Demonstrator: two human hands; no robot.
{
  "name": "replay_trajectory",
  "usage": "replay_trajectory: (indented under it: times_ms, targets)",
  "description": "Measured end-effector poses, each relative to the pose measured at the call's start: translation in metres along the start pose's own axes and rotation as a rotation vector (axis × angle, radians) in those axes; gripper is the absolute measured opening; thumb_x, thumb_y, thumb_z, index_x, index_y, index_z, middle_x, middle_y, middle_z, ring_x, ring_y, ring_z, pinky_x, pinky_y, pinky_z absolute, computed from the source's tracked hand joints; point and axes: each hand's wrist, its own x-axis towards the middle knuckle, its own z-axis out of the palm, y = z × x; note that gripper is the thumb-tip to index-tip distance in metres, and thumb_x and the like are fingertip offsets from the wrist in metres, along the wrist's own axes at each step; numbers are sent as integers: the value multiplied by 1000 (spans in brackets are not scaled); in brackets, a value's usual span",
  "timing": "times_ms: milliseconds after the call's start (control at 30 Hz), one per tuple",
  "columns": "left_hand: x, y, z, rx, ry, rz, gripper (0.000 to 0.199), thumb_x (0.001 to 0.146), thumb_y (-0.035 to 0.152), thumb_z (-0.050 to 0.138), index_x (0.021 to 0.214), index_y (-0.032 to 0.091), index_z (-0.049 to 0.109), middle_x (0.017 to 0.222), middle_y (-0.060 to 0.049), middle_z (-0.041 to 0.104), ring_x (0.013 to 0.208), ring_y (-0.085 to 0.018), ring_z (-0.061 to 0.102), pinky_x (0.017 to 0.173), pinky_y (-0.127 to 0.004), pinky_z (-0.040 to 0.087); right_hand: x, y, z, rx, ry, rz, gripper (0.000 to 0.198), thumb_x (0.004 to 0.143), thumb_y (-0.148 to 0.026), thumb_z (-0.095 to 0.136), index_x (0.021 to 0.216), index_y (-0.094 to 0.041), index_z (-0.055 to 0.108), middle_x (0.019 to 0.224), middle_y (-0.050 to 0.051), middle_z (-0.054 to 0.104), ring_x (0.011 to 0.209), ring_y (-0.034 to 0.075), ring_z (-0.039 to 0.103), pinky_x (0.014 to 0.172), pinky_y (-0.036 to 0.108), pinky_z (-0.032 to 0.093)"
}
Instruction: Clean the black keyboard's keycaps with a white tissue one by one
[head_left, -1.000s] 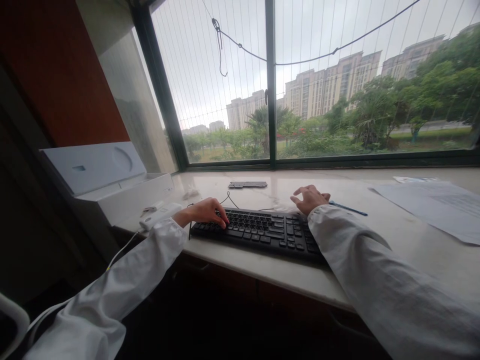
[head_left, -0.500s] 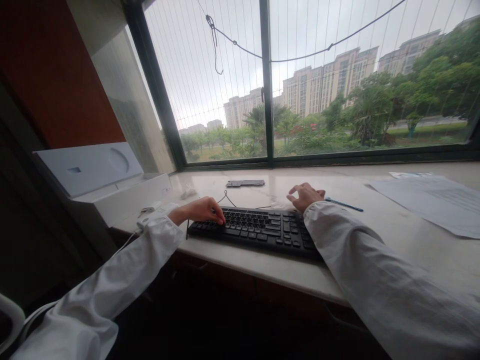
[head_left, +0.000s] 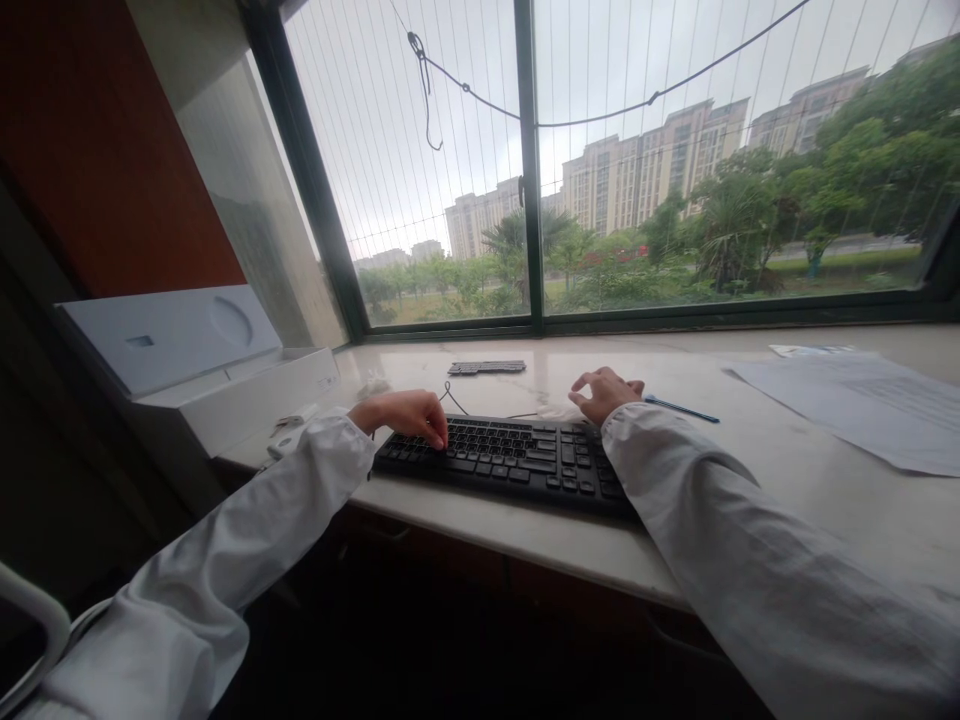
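A black keyboard (head_left: 510, 465) lies along the near edge of the pale stone sill, its cable (head_left: 454, 400) looping out behind it. My left hand (head_left: 412, 412) comes down over its left part, with thumb and fingers pinched together at the keys. Whether anything is between those fingertips cannot be made out. Past the keyboard's far right corner is my right hand (head_left: 606, 395), its fingers bent but apart. A blue pen (head_left: 684, 408) lies just right of that hand. Something small and whitish (head_left: 553, 411) shows beside it, too unclear to name.
A flat grey piece with a ragged edge (head_left: 487, 368) lies farther back. On the left stands an open white box (head_left: 255, 395) with its lid raised, and a small white item (head_left: 289, 435) beside it. Paper sheets (head_left: 847, 405) cover the right side, below the window (head_left: 534, 200).
My left hand has tilted slightly, its pinched fingertips staying over nearly the same keys. The right hand keeps its pose. The whole view has shifted a little.
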Motion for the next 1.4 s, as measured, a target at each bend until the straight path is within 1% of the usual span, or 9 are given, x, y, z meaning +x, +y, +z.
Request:
replay_trajectory:
  times_ms: [133,300,467,633,767,900,1067,1267,1400]
  targets:
    - [1,4,-1,82,-49,-35,20,69,35,77,85,22,78,77,0,74,69,-12,63,67,-21,43,0,0,0,4,-4,-5,29,88,-41,50,107,-25,66,123,11,52,114,26,53,98,47,29]
    - [1,11,-2,102,-68,6,16,70,32,76,83,22,76,78,1,74,73,-12,64,68,-20,42,1,1,1,9,5,-13,29,87,-41,51,107,-25,66,121,10,53,111,27,53,97,48,30]
    - [5,16,-3,80,-19,-40,20,61,26,80,74,18,67,70,3,65,65,-11,56,59,-20,37,2,2,2,7,2,-11,30,86,-42,51,107,-25,66,121,10,53,109,27,53,96,47,30]
    - [11,8,-4,-9,-118,-85,21,62,28,77,67,17,59,55,6,50,51,-9,41,51,-22,30,2,3,3,-8,6,-10,30,86,-42,52,107,-26,67,120,10,53,108,27,54,95,47,30]
    - [10,3,-5,-69,-212,-70,22,66,33,75,80,18,68,68,2,62,55,-10,49,50,-21,33,3,4,4,-8,11,-4,30,86,-42,52,106,-27,67,119,9,54,107,26,54,95,46,30]
    - [2,5,-3,-31,-145,-30,22,69,34,73,84,18,73,81,-1,69,60,-9,54,51,-19,36,3,4,4,1,6,-7,30,86,-42,52,106,-27,67,120,9,54,109,26,54,96,46,30]
    - [-4,8,-1,-51,-93,-96,25,71,36,72,89,18,75,71,0,68,45,-5,45,45,-18,34,3,3,4,-1,13,-12,29,85,-42,53,105,-27,67,119,9,54,108,26,54,96,48,30]
    - [-3,9,-3,-44,-118,-126,25,70,36,73,88,18,76,67,0,67,46,-5,44,44,-17,33,5,5,5,4,28,-23,29,85,-42,53,103,-26,68,116,9,55,107,27,55,95,49,31]
    - [-1,8,-3,-24,-105,-79,22,70,34,73,86,19,77,64,1,67,44,-5,44,45,-18,33,6,5,5,3,19,-21,28,85,-42,53,102,-27,68,117,9,55,107,27,55,95,49,31]
